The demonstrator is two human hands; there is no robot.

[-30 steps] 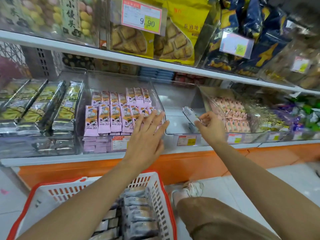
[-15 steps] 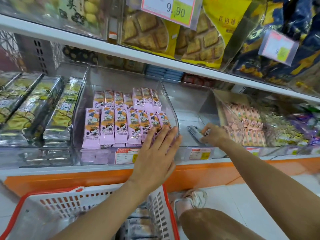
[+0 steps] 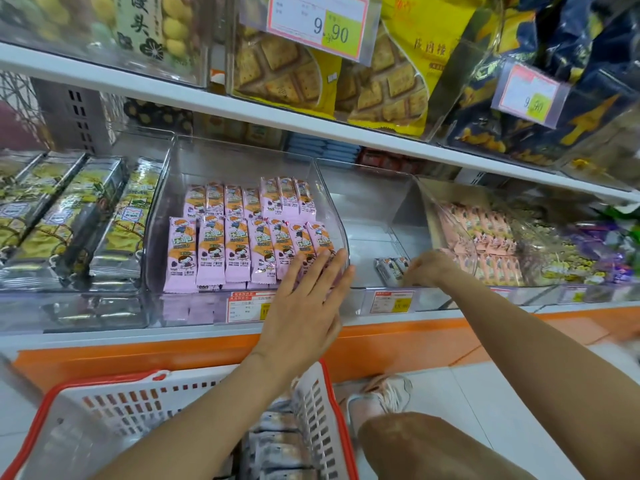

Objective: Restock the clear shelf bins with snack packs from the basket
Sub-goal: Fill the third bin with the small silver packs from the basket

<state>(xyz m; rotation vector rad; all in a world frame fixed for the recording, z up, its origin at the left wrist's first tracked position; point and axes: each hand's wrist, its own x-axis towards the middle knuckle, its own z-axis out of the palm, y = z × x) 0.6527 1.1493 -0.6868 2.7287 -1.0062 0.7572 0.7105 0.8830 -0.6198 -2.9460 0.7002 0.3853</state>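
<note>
A nearly bare clear shelf bin (image 3: 377,209) stands in the middle of the lower shelf. My right hand (image 3: 427,268) is down inside it at the front and holds a small grey snack pack (image 3: 389,268) against the bin floor. My left hand (image 3: 308,299) has straight fingers pressed on the front right corner of the neighbouring clear bin (image 3: 242,161), which holds rows of pink snack packs (image 3: 249,237). The white basket with a red rim (image 3: 322,410) sits at the bottom, with several grey packs (image 3: 277,441) inside.
Yellow-green packs (image 3: 76,209) fill the bin on the left, peach packs (image 3: 485,237) the bin on the right. An upper shelf (image 3: 242,112) with biscuit bags and price tags overhangs. A knee and a shoe (image 3: 381,396) are beside the basket on the white floor.
My right hand has gone from the bin's opening down to its front floor with the grey pack. My left hand moved onto the pink bin's corner. The view moved closer.
</note>
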